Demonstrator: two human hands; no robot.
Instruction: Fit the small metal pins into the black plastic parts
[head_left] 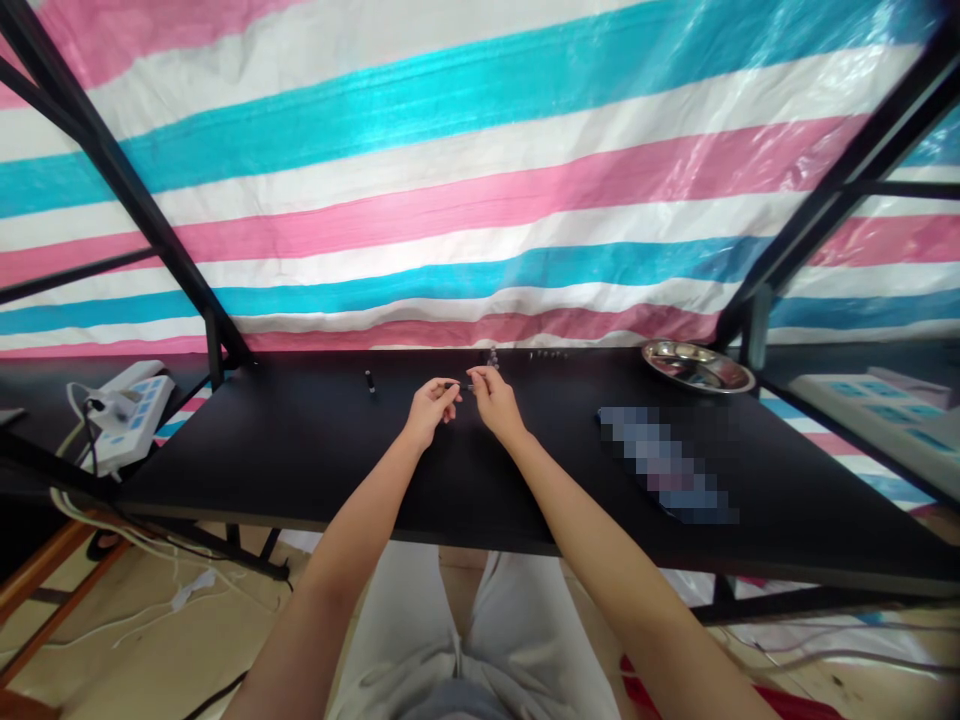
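Note:
Both my hands meet over the middle of the black table (300,450). My left hand (431,408) and my right hand (493,398) have their fingers pinched on the two ends of a small dark rod-like part (459,386) held between them, just above the table top. What the part is I cannot make out. A second small dark part (370,382) lies on the table to the left of my left hand. A few tiny pieces (493,357) stand just behind my right hand.
A round metal dish (697,366) sits at the back right. A row of tiny dark pieces (546,353) lies along the back edge. A blurred flat object (664,462) lies right of centre. A white power strip (124,410) rests at the left. Black frame posts rise at both sides.

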